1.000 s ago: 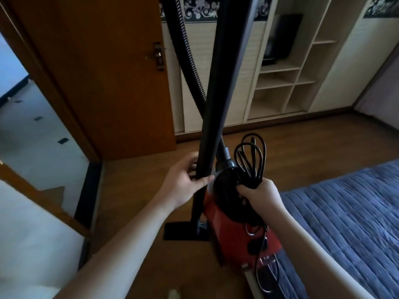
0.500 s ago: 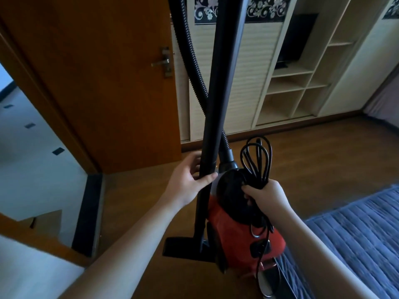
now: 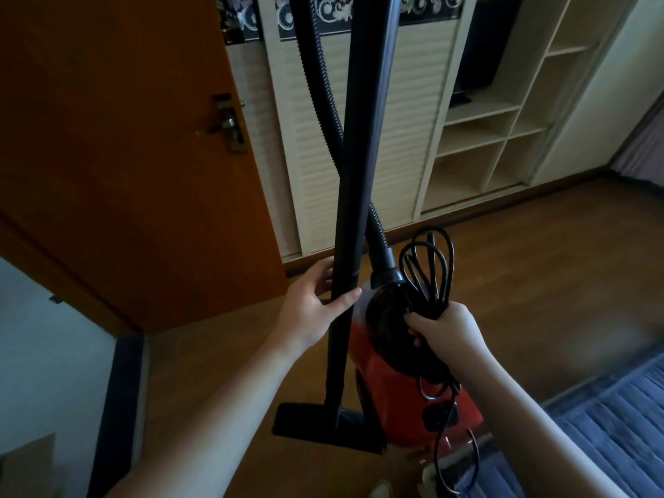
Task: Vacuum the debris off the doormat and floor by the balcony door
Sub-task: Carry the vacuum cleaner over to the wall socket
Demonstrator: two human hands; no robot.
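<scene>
Left hand (image 3: 316,310) around vacuum wand (image 3: 359,167), right hand (image 3: 449,336) clutching coiled cord (image 3: 427,271), above wooden floor (image 3: 539,267).

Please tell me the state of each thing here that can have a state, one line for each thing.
Left hand: grips the wand.
Right hand: grips the coiled cord and the vacuum's top.
Wand: upright, slightly tilted.
Cord: coiled, plug dangling.
Vacuum: red, carried by the right hand.
Nozzle: attached, near the floor.
Door: open.
</scene>
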